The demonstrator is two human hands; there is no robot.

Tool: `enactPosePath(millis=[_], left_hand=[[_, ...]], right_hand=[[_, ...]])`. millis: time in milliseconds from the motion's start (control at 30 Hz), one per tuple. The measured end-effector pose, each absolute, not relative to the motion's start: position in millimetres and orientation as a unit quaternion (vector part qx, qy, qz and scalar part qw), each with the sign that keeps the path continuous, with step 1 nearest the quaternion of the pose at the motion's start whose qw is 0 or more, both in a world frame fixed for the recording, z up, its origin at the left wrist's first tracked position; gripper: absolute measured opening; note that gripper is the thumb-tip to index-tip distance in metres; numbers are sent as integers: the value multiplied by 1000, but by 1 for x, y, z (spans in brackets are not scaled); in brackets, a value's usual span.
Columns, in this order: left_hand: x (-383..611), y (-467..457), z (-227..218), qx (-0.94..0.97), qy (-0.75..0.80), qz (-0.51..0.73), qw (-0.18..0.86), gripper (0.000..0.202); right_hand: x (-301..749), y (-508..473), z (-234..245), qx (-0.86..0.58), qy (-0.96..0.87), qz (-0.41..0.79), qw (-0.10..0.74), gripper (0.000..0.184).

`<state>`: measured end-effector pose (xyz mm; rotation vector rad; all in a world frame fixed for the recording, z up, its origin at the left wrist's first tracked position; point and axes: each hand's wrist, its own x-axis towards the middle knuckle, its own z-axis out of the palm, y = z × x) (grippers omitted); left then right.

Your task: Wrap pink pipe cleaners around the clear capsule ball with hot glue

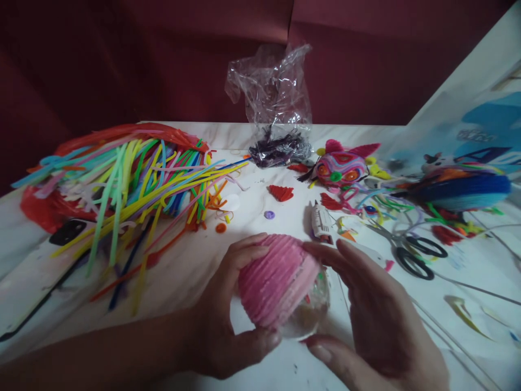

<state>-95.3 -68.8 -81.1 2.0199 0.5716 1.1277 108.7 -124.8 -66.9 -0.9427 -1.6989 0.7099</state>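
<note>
Between my hands, low in the middle, is a clear ball (277, 282) partly wrapped in rows of dark and light pink pipe cleaner. Its lower right part is bare and see-through. My left hand (228, 309) grips the wrapped side, fingers over the top and thumb underneath. Curved round the right side is my right hand (374, 315), its fingertips at the top and its thumb by the bottom edge. Just beyond the ball lie a small white glue gun (321, 221), a purple disc (269, 215) and a red fuzzy piece (280, 193).
On the left, a big bundle of coloured pipe cleaners (134, 174) spreads over a phone (40, 271). A clear plastic bag (277, 103) stands at the back beside a pink fuzzy animal head (341, 167). Black-handled scissors (411, 250), cords and a blue fuzzy piece (464, 190) lie right.
</note>
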Motion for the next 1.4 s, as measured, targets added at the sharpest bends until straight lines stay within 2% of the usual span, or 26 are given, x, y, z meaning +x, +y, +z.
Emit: enactPosePath(millis=[67,233,467,700,1067,1267,1400], left_hand=[[-95,-68,-81,789,219,443,365,81],[-95,-70,-82,785,228,474,327,81],[-91,-75,-85,777,233,508,291,76],[-92,-75,-86,779,232,506,288,79],[-94,-68,-76,803,233,439,330,79],[-91,-68,-70,773,266,427,387,70],[-88,-68,-65,754,278,436,404,66]], right_hand=[[109,-124,-67,-385,-702,298,520,51],[111,-121,-64,-476,-685,241,496,73],[113,-120,-68,-479,-689,243,486,73],[111,-118,-70,-397,-700,347,481,52],[111,-107,-80,-365,-706,334,508,44],[108,-107,-78,-355,-696,384,493,43],[104,-106,-82,-360,-660,387,534,44]])
